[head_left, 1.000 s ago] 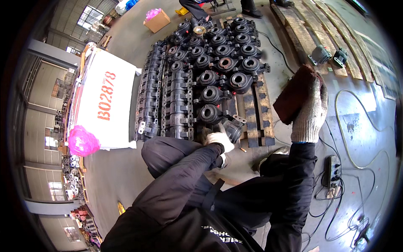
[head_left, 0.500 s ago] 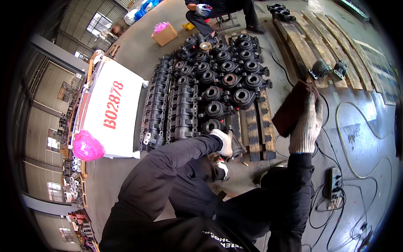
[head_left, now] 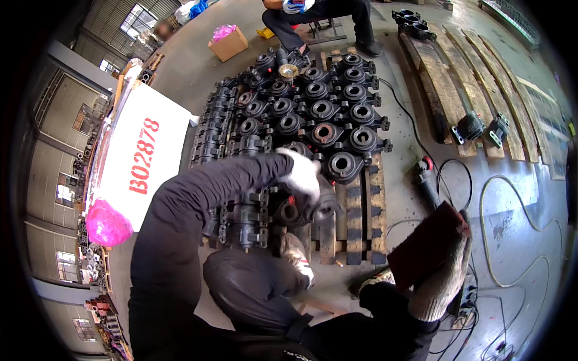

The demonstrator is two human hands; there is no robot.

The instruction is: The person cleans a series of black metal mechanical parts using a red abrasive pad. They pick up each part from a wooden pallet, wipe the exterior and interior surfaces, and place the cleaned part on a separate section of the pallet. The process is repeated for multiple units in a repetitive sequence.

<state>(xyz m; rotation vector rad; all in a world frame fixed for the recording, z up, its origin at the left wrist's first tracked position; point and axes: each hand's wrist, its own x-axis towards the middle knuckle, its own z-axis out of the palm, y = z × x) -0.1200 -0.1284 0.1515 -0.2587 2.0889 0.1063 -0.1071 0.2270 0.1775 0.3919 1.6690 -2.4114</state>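
Note:
My left hand (head_left: 301, 175), in a white knit glove, is closed on a black ring-shaped metal casting (head_left: 325, 204) at the near edge of a wooden pallet (head_left: 374, 207). That casting looks tilted and a little smeared by motion; my fingers' far side is hidden. Another ring casting (head_left: 289, 212) lies close beside it. My right hand (head_left: 448, 277), also gloved, is raised at the right with a flat reddish-brown abrasive pad (head_left: 424, 243) gripped in it. Rows of similar black castings (head_left: 323, 133) cover the pallet beyond my left hand.
An angle grinder (head_left: 427, 185) lies on the floor right of the pallet, among cables. A second pallet (head_left: 442, 99) bears several castings. At the far side sits a person (head_left: 325, 12) in dark trousers. A white board (head_left: 141, 153) and pink bundle (head_left: 109, 222) stand left.
My left hand has moved away from me and left, with the casting shifting along. My right hand has come lower with the pad. The view has shifted, bringing the grinder into sight.

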